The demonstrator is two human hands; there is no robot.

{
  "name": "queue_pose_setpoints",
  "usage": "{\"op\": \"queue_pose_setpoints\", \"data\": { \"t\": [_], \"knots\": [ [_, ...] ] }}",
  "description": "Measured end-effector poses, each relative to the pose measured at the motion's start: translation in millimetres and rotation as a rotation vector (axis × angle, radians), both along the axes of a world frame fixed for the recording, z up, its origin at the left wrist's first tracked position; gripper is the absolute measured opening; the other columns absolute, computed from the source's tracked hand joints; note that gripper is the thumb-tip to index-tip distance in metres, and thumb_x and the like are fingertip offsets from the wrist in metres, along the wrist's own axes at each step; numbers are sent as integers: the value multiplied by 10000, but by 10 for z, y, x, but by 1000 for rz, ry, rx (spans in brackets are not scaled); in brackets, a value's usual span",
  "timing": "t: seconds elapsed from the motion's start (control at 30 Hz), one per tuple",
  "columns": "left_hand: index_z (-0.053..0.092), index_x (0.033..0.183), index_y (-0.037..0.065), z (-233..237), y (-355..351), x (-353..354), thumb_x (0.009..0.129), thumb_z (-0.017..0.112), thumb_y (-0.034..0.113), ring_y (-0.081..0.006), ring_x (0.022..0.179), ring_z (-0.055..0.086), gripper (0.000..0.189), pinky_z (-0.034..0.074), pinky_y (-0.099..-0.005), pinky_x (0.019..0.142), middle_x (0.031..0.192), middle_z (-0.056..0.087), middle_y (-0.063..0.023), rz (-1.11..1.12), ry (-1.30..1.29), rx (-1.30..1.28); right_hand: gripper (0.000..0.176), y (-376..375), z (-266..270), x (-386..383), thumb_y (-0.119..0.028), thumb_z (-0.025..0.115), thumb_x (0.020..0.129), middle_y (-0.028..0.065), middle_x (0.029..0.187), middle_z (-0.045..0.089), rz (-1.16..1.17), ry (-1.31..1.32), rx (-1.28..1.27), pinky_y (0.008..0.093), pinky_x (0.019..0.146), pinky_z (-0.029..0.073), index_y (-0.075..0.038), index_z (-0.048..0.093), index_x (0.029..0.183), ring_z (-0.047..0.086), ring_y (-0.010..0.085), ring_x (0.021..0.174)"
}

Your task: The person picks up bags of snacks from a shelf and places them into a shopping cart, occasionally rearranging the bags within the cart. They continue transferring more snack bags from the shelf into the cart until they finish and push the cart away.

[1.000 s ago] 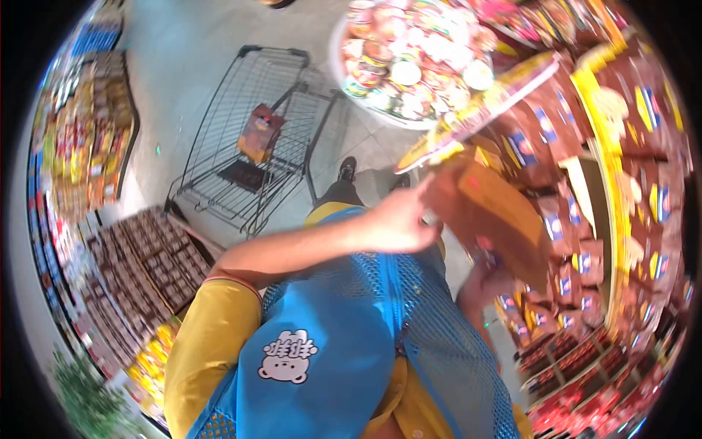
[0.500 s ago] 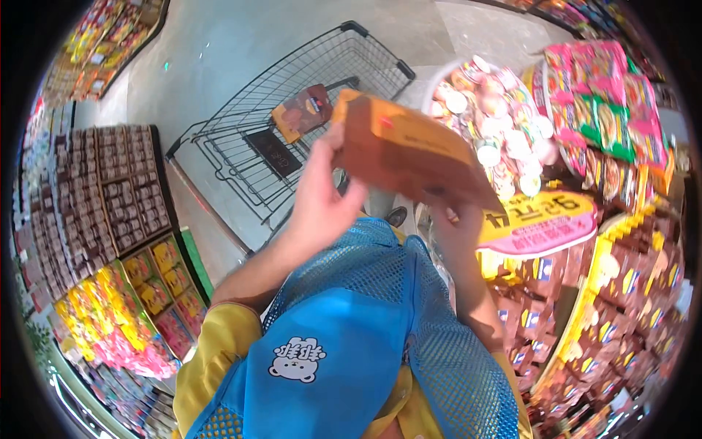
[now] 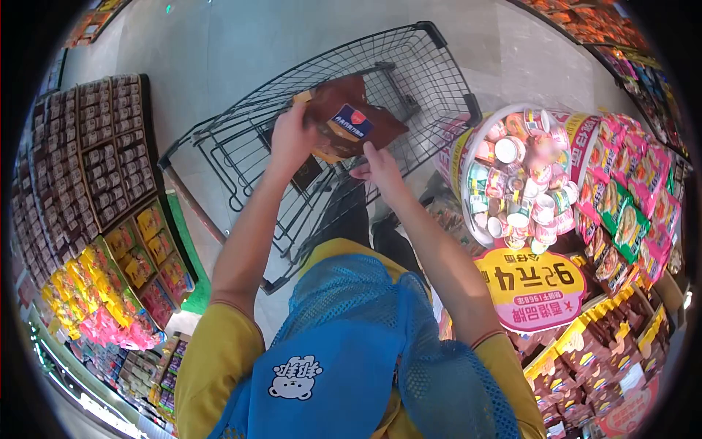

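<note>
The fingers of the left hand (image 3: 292, 143) grasp the left end of one brown packet (image 3: 387, 132) with a blue label. At its near edge, a fingertip of the right hand (image 3: 386, 174) touches it while another finger stands a little apart; whether this hand bears any weight, I cannot tell.

The packet is above one wire cart (image 3: 431, 33), already within its outline as seen from here, but still in hand. So bringing it over the cart looks done; letting go of it is not. Whether a second packet lies under it is hidden.

Counted outward: two hands, one packet held, one cart, one dark panel (image 3: 307, 174) on the cart's near part. To the right stands one round tub (image 3: 466, 183) of small cups (image 3: 510, 150), too many and too overlapped to count surely, with one yellow and pink sign (image 3: 532, 282) on its near side. Farther right are many pink bags (image 3: 647, 175); near right, many brown packs (image 3: 585, 358). On the left, dark jars (image 3: 110, 161) stand in crowded rows.
</note>
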State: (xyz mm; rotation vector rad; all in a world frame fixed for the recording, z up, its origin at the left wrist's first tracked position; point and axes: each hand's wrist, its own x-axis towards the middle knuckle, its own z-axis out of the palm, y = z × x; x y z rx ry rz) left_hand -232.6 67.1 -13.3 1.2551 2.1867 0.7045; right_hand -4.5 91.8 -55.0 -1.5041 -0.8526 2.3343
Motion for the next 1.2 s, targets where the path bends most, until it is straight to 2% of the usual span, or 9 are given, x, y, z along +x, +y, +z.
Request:
{"op": "queue_pose_setpoints", "data": {
  "t": [0.13, 0.4, 0.5, 0.6, 0.77, 0.97, 1.1, 1.13, 1.2],
  "knots": [
    [583, 1199, 52, -729, 449, -149, 825, 596, 92, -396, 974, 626, 376, 502, -479, 815, 978, 682, -195, -202, 113, -191, 594, 98, -663, -116, -508, 473, 1001, 212, 1222, 546, -28, -22, -174, 365, 764, 587, 7, 418, 1291, 683, 275, 896],
    [569, 1264, 63, -1839, 878, -300, 801, 639, 83, -335, 1003, 646, 469, 496, -436, 866, 986, 699, -167, -383, 306, -188, 581, 189, -1661, -497, -525, 429, 1009, 165, 1039, 570, -211, -48, -350, 399, 738, 602, 7, 407, 1243, 697, 293, 843],
    [493, 1377, 101, -1908, 912, -272, 785, 642, 45, -392, 1185, 559, 613, 471, -452, 958, 1226, 616, -217, -283, 254, -420, 493, 238, -1933, -614, -462, 411, 1032, 164, 1072, 561, -240, 70, -474, 433, 801, 583, -18, 411, 1247, 685, 311, 908],
    [378, 1478, 152, -2049, 761, -195, 767, 660, 52, -425, 1374, 366, 772, 418, -456, 1060, 1513, 329, -246, -270, 317, -206, 375, 287, -2157, -809, -362, 395, 1052, 154, 1103, 553, -271, 138, -590, 457, 885, 547, -41, 420, 1244, 657, 326, 1007],
    [375, 1484, 199, -2193, 213, 204, 752, 706, 88, -399, 1419, 310, 811, 364, -531, 1092, 1552, 274, -208, -360, 335, -328, 343, 280, -2277, -740, -168, 442, 1018, 156, 1219, 519, -45, -45, -534, 445, 957, 503, -12, 407, 1321, 612, 329, 1107],
    [296, 1530, 222, -2177, 27, 217, 784, 651, 68, -343, 1495, 156, 840, 307, -591, 1111, 1631, 121, -100, -375, 170, -459, 600, 278, -1542, -301, -120, 503, 983, 208, 1404, 463, -126, 33, -486, 413, 1013, 472, 33, 244, 1502, 582, 334, 1172],
    [326, 1509, 201, -2323, 5, 93, 787, 626, 74, -320, 1482, 208, 792, 348, -553, 1105, 1630, 145, -69, -407, 140, -403, 590, 310, -866, -16, -122, 513, 979, 222, 1416, 463, -131, 193, -433, 393, 1021, 474, 56, 264, 1483, 586, 323, 1182],
    [398, 1445, 77, -2230, 30, 91, 765, 606, 42, -417, 1334, 424, 712, 426, -453, 1063, 1533, 347, -156, -412, 235, -296, 578, 321, -678, 69, -126, 508, 982, 226, 1403, 477, -124, 206, -438, 386, 1019, 480, 56, 274, 1478, 589, 315, 1180],
    [402, 1439, 74, -2016, 105, 128, 771, 598, 45, -411, 1290, 464, 697, 450, -454, 1026, 1503, 379, -172, -376, 208, -301, 534, 280, -370, 286, -145, 494, 990, 231, 1360, 520, -117, 234, -403, 382, 999, 504, 53, 319, 1454, 607, 301, 1147]
  ]
}}
